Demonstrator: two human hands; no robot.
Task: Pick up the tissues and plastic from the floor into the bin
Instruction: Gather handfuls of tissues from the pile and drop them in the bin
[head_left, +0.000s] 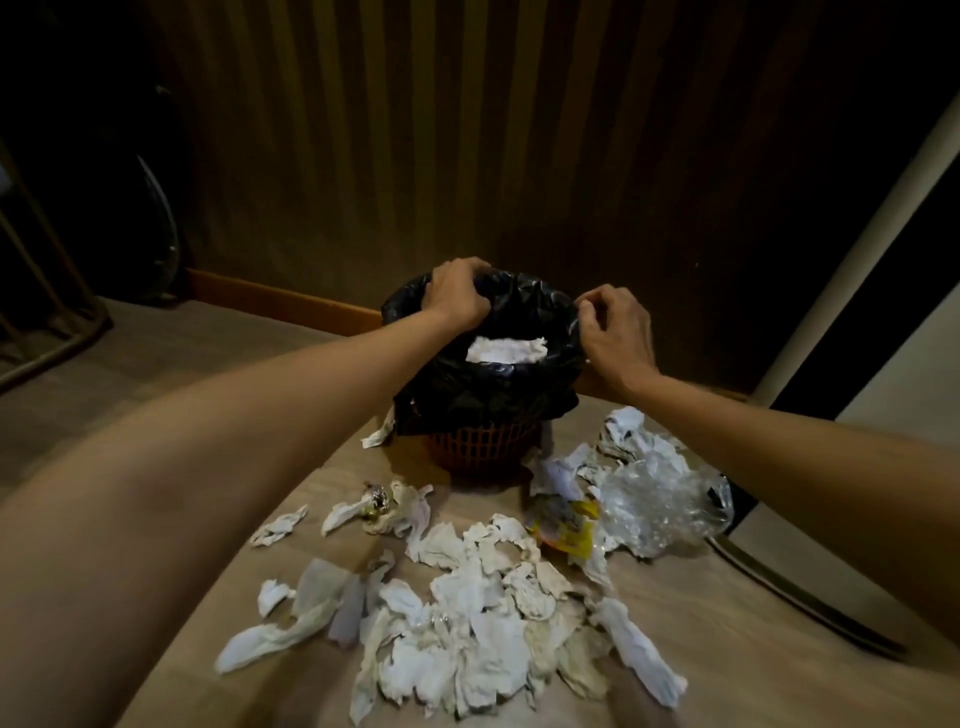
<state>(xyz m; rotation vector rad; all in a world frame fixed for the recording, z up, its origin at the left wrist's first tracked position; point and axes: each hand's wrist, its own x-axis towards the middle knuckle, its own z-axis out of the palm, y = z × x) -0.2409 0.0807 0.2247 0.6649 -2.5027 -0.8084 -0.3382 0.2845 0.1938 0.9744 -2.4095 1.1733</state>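
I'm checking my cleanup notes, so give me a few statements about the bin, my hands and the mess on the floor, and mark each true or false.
1. Both hands grip the black liner at the bin's rim. True: left hand, right hand.
2. The bin lies tipped over. False: it stands upright.
3. A white tissue is inside the liner. True.
4. The floor is cleared. False: scattered tissues remain.
5. The clear plastic lies left of the bin. False: right.

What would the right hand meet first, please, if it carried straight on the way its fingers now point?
Probably the black bin liner: the right hand is already pinching its rim, fingers pointing across the bin's mouth, though depth is hard to judge.
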